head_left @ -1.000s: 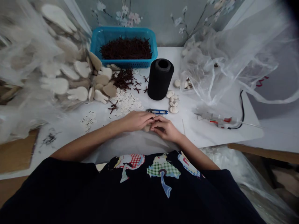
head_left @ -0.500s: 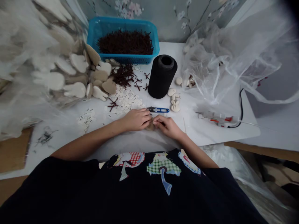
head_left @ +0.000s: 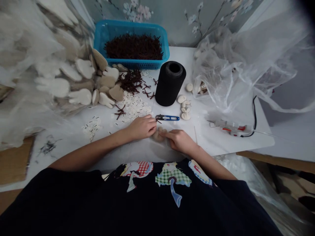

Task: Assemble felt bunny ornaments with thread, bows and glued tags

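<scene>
Between my hands a small beige padded piece lies on the white table near its front edge. My left hand is at its left side, fingers curled together; what they hold, if anything, is hidden. From the right, my right hand touches the piece with an extended index finger, the other fingers curled under. Just beyond them lie blue-handled thread snips, with a dark brown bow by their tip. Small beige padded pieces sit to the right of the snips.
A black thread cone stands behind the snips. Farther back is a blue basket of brown bows. White labels and felt shapes spread leftward. At right are a glue gun and a clear plastic bag.
My right hand has shifted slightly right and down, its index finger now pointing onto the beige piece. More of that piece shows, and a brown bow is visible by the snips.
</scene>
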`<move>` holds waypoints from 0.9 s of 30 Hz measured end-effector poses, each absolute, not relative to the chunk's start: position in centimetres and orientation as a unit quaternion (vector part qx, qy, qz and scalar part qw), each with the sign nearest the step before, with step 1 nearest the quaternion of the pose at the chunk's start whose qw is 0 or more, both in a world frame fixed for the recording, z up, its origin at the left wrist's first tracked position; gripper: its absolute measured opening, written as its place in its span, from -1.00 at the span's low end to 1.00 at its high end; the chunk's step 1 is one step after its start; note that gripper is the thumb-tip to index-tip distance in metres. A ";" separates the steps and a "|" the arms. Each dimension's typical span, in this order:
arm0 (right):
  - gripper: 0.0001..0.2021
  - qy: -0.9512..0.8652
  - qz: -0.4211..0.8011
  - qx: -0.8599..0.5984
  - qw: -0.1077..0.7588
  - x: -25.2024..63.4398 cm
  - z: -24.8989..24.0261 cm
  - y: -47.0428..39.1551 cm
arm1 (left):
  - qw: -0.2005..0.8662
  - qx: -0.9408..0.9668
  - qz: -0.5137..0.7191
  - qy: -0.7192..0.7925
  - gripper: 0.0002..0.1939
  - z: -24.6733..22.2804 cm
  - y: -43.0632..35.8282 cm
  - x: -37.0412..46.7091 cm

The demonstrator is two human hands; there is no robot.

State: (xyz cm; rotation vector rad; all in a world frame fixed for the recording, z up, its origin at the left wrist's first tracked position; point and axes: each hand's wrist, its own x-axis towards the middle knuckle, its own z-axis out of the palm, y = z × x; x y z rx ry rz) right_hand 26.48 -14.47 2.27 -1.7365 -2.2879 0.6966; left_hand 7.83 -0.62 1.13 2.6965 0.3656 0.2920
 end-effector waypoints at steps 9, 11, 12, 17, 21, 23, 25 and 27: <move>-0.61 -0.761 0.223 -0.605 -0.074 24.3 5.4 -13.8 | 0.758 0.541 0.204 0.301 -0.44 2.8 -4.7 11.4; -0.70 -0.759 0.221 -0.608 -0.074 23.8 5.4 -13.8 | 0.825 0.427 0.195 0.315 -0.38 3.8 -4.7 12.2; -0.73 -0.757 0.221 -0.611 -0.072 23.6 5.4 -13.7 | 0.845 0.395 0.188 0.308 -0.37 4.6 -4.4 12.4; -0.63 -0.755 0.221 -0.616 -0.043 24.2 4.5 -13.7 | 0.760 0.541 0.223 0.283 -0.53 8.6 -1.9 11.3; -0.50 -0.743 0.237 -0.626 0.003 25.3 3.4 -14.4 | 0.445 0.828 0.060 0.335 -0.71 6.6 -2.5 9.0; -0.52 -0.730 0.251 -0.634 0.048 25.5 3.1 -14.7 | 0.357 0.864 0.033 0.355 -0.73 4.9 -3.7 8.1; -0.55 -0.709 0.257 -0.651 0.091 25.6 2.9 -15.1 | 0.328 0.870 0.039 0.366 -0.73 3.7 -4.9 7.6; -0.53 -0.679 0.263 -0.676 0.114 25.7 2.9 -15.4 | 0.314 0.875 0.033 0.368 -0.73 3.2 -5.5 7.4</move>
